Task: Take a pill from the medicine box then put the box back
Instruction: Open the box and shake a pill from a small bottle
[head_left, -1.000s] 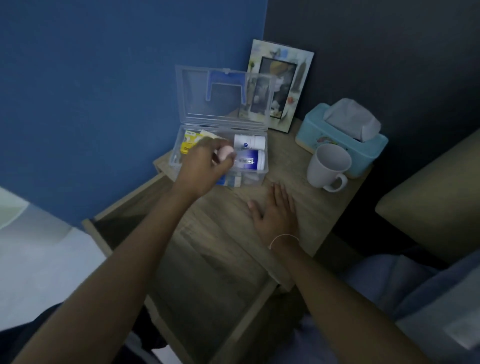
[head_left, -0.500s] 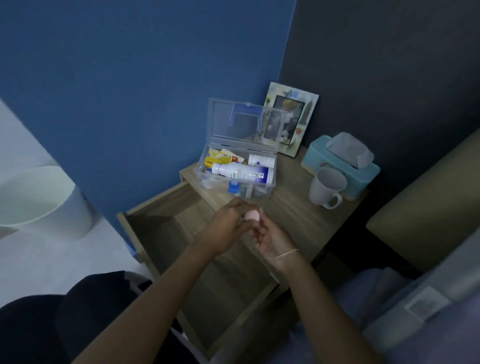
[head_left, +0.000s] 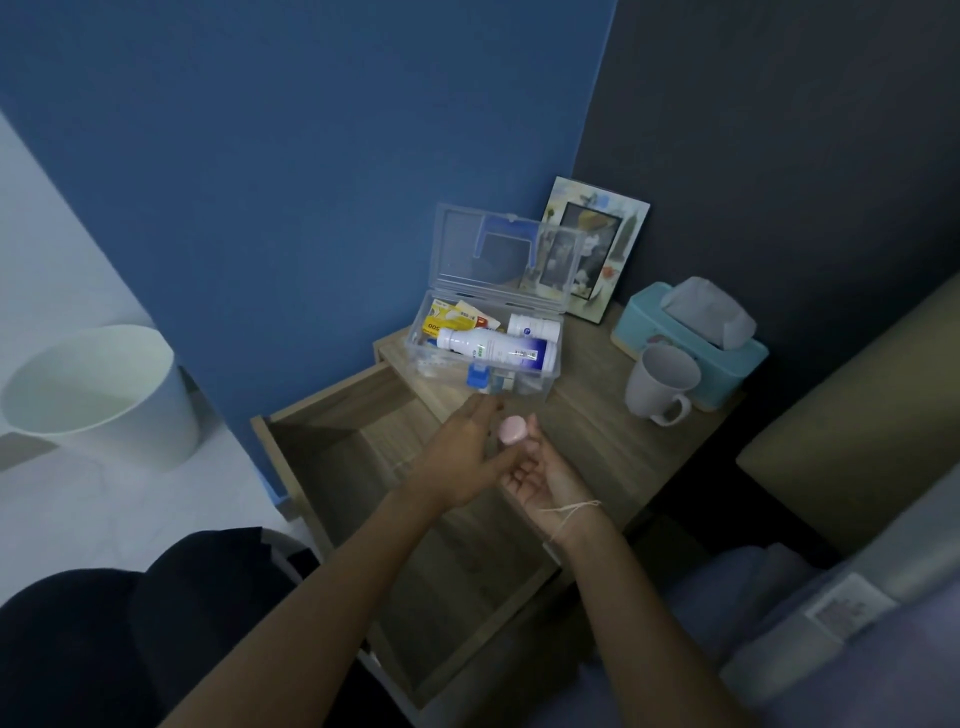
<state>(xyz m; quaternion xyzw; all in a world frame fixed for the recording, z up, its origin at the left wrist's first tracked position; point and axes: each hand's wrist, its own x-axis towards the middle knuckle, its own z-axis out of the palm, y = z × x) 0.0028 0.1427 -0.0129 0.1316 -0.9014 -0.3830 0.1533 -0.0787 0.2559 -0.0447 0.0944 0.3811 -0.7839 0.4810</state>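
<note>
Pink pill (head_left: 512, 429) pinched in right hand (head_left: 540, 470) fingertips, left hand (head_left: 460, 457) loosely spread.

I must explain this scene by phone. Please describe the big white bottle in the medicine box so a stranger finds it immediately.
On the wooden bedside table stands a clear medicine box with its lid open. The big white bottle lies on its side across the top of the contents. Its dark blue label end sets it apart from the yellow packet and the smaller white bottle.
</note>
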